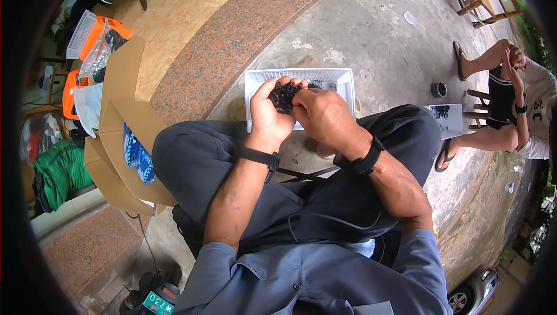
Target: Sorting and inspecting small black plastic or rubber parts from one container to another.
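Note:
My left hand [268,116] is cupped, palm up, around a heap of small black parts [282,96]. They look glossy and curled, too small to tell their exact kind. Against the right side of that heap, my right hand [333,117] has its fingers bent and pinched together; whatever lies between the fingertips is hidden. Both hands are over the near part of a white plastic basket [349,91] with perforated walls. A few dark and metallic bits show inside it, beyond my right hand; the rest of its floor is covered by my hands.
An open cardboard box [119,158] with blue packaging stands at my left, near orange crates [74,94]. A seated person [531,88] is at the right, by a white tray [455,122] of black parts and a black cup [439,89]. A wooden chair [481,0] stands farther off.

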Demonstrator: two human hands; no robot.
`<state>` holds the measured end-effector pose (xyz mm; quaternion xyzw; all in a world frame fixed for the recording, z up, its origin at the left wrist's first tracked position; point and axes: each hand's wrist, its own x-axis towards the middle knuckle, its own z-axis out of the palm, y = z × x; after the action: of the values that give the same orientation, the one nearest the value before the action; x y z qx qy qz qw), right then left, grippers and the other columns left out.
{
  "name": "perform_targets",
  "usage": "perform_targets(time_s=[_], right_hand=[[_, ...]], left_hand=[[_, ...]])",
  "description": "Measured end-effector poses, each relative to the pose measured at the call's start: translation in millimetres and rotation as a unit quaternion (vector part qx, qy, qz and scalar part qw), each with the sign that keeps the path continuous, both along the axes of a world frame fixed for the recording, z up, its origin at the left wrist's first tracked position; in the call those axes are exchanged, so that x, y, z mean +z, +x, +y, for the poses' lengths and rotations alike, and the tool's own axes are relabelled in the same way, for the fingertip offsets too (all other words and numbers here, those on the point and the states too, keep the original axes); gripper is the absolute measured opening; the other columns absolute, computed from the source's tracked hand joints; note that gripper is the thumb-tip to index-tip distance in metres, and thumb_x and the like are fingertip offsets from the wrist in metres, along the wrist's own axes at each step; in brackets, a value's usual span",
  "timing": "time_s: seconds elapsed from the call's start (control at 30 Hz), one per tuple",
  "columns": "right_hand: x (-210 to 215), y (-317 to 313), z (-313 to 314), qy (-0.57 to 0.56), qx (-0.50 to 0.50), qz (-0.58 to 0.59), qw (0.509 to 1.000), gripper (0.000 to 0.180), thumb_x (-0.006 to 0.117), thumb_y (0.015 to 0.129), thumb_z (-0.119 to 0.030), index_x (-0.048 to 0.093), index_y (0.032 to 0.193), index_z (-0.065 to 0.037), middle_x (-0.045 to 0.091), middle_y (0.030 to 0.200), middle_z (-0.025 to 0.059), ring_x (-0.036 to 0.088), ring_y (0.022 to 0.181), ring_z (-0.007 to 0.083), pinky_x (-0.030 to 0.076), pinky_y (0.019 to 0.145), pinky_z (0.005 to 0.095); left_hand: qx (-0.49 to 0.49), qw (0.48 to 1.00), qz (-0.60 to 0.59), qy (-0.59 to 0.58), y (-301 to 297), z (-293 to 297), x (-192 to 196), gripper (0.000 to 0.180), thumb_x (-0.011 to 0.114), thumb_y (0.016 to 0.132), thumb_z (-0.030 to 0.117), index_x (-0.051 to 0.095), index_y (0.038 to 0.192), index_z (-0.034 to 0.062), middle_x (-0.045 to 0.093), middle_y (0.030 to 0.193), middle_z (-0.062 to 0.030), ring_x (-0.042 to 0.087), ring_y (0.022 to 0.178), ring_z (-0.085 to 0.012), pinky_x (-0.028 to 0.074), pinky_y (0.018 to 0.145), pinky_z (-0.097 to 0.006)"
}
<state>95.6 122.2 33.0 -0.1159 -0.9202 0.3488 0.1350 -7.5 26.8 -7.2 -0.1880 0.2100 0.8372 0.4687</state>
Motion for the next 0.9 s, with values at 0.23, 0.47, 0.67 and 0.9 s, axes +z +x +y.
perform_targets(time_s=[0.23,0.47,0.67,0.9], right_hand=[[23.7,8.7,20.1,-0.073,-0.029,0.051,0.996,0.009,0.067,0.079,-0.008,0.065,0.081,0.000,0.065,0.074,0.0205,0.065,0.069,0.0389,0.052,0.064,0.0446],[29.2,13.0,30.8,-0.006,-0.072,-0.028,0.997,0.009,0.064,0.082,-0.010,0.066,0.084,-0.001,0.067,0.079,0.0183,0.065,0.072,0.0378,0.053,0.063,0.0441],[26.5,11.0,27.7,-0.008,-0.067,-0.026,0.997,0.012,0.066,0.081,-0.013,0.066,0.085,-0.001,0.066,0.078,0.0185,0.065,0.071,0.0390,0.053,0.066,0.0441],[16.6,6.0,1.9,-0.043,0.010,0.007,0.999,0.030,0.073,0.077,-0.020,0.062,0.096,0.001,0.066,0.089,0.0176,0.066,0.081,0.0361,0.052,0.068,0.0439]], left_hand=[[-0.004,0.999,-0.037,0.001,-2.6,-4.1,2.1,0.027,0.049,0.096,0.022,0.061,0.088,-0.0012,0.064,0.093,-0.0183,0.062,0.097,-0.0334,0.053,0.093,-0.046],[0.015,0.998,-0.059,0.000,-2.8,-3.3,4.7,0.028,0.049,0.097,0.021,0.060,0.089,-0.0031,0.063,0.094,-0.0191,0.062,0.100,-0.0353,0.055,0.093,-0.048],[0.006,0.998,-0.054,0.001,-2.6,-3.6,5.8,0.027,0.048,0.097,0.022,0.060,0.090,-0.0022,0.063,0.095,-0.0188,0.062,0.101,-0.0353,0.055,0.093,-0.047],[-0.031,0.999,0.018,-0.020,1.7,-2.6,3.2,0.024,0.046,0.098,0.020,0.060,0.094,0.0014,0.064,0.096,-0.0168,0.062,0.101,-0.0309,0.050,0.094,-0.044]])
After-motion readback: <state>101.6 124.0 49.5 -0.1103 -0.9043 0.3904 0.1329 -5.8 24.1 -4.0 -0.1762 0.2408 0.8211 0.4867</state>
